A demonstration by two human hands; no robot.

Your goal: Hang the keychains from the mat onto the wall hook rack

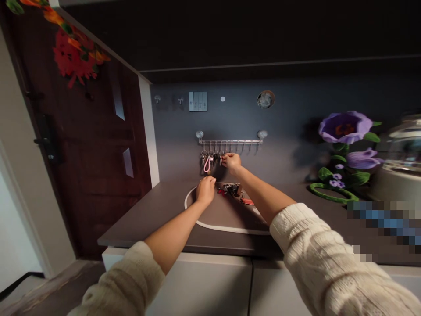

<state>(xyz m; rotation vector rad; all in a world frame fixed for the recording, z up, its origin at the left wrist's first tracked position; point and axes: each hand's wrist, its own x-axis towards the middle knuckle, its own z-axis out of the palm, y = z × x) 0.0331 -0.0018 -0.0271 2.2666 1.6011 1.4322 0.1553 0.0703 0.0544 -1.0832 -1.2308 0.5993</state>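
Note:
At the hook rail (232,141) on the wall, my right hand (232,162) pinches a set of keys (221,160) by the hooks. Other keys hang to the left of it, one bunch with a pink loop strap (207,164). My left hand (205,192) is lower, over the left part of a brown mat (220,215) with a white rim. Its fingers are curled, and what they hold, if anything, is hidden. More keys (232,189) lie in a heap on the mat between my hands, with a red-orange piece (247,201) beside them, partly behind my right forearm.
A dark cabinet (246,35) overhangs the counter (138,215). Purple crafted flowers (345,127) and a glass-topped appliance (401,162) stand at the right. Switches (198,101) and small hooks (180,101) are on the wall. A dark red door (95,166) is at the left.

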